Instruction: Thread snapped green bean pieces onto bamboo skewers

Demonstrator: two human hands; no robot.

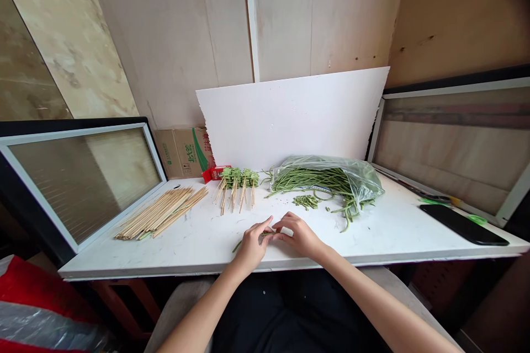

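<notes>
Left hand (253,241) and right hand (298,236) are both pinching a green bean (237,246) near the desk's (186,245) front edge. Probably super light, bendy but snappable, so I'd hold it gently mid-length.

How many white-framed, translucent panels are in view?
2: a left panel and a right panel, standing at opposite ends of the white tabletop. No others show.
</notes>
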